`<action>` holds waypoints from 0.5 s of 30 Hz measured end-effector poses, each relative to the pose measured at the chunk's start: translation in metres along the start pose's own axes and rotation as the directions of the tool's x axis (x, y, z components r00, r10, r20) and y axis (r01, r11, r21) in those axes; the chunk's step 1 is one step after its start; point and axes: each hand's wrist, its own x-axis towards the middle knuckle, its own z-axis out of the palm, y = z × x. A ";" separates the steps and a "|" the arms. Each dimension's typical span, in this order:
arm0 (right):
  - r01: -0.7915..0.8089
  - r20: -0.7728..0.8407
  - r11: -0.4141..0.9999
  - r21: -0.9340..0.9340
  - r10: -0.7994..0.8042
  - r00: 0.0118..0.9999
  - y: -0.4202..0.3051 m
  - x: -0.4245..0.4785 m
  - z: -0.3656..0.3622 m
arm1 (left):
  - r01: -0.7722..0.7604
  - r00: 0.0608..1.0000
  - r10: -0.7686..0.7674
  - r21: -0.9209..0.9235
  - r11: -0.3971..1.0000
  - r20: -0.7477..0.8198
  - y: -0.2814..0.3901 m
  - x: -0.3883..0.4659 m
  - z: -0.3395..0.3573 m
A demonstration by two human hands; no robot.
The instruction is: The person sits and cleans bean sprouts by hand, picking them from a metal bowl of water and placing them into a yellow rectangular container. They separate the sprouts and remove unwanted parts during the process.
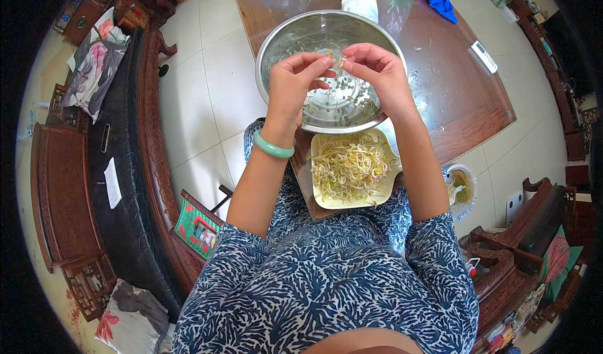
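Above a wide stainless steel basin [325, 123], my left hand [300, 74] and my right hand [379, 74] meet with thumbs and fingertips pinched together. Small bean sprouts [341, 64] show between the fingertips, and both hands seem to grip them; the exact hold is partly hidden. Dark seed hulls [335, 84] and loose sprouts lie in the bottom of the basin. Nearer my body, a pale yellow plate [325, 201] carries a heap of bean sprouts [351, 168]. My left wrist wears a green bangle [273, 145].
The basin stands on a dark wooden table [452, 81]. On it lie a white packet [360, 3], a blue cloth [438, 3] and a white remote control [484, 57]. A waste bin [464, 189] is at right, a black-seated wooden bench [127, 180] at left.
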 end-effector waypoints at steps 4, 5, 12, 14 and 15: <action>-0.008 -0.035 0.998 0.054 0.010 0.999 0.001 0.002 0.000 | 0.006 0.999 -0.008 -0.051 0.999 -0.031 0.000 0.000 -0.001; -0.001 -0.048 0.997 0.076 0.004 0.999 0.002 0.002 -0.001 | -0.007 0.999 0.005 -0.035 0.999 -0.034 0.000 0.000 -0.001; -0.075 0.014 0.997 0.008 0.075 0.997 -0.001 -0.001 0.003 | -0.110 0.992 0.114 0.084 0.990 -0.048 -0.005 0.000 0.001; -0.123 0.012 0.992 0.004 0.123 0.992 -0.001 0.000 0.000 | -0.162 0.983 0.170 0.110 0.981 -0.067 -0.005 -0.001 0.003; -0.147 0.010 0.989 0.000 0.147 0.989 -0.001 0.000 -0.001 | -0.189 0.977 0.199 0.122 0.974 -0.075 -0.005 -0.002 0.005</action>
